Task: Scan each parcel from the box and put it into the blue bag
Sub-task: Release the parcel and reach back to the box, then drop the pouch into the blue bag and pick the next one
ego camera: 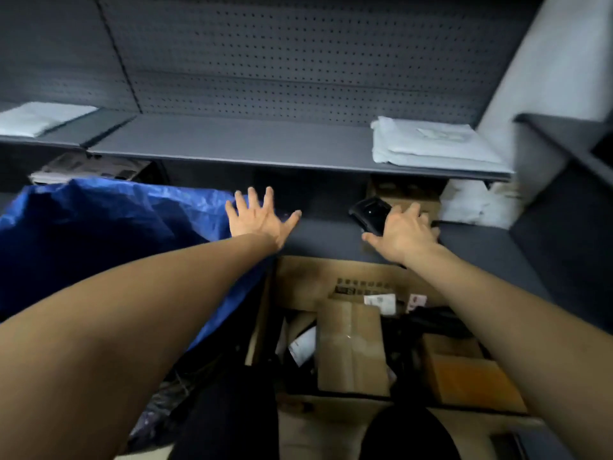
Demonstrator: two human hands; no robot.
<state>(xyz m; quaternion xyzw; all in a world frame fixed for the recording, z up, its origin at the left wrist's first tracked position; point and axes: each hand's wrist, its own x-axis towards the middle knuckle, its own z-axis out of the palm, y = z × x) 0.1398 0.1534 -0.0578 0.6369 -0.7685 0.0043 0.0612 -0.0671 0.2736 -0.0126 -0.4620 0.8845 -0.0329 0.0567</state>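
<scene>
An open cardboard box (308,277) stands below me, holding several parcels, among them a tall brown carton (351,346) and an orange-brown one (471,376). The blue bag (99,227) bulges at the left. My left hand (258,217) is stretched out with fingers spread, over the bag's right edge, holding nothing. My right hand (404,230) reaches to the black handheld scanner (370,210) on the grey shelf (325,237); its fingers lie on the scanner's near end, and whether they grip it is unclear.
An upper grey shelf (232,144) carries white mailers at the right (431,144) and left (36,117). A pegboard backs it. White bags (471,204) and a small brown box (408,197) sit behind the scanner. A dark cabinet (570,194) stands at the right.
</scene>
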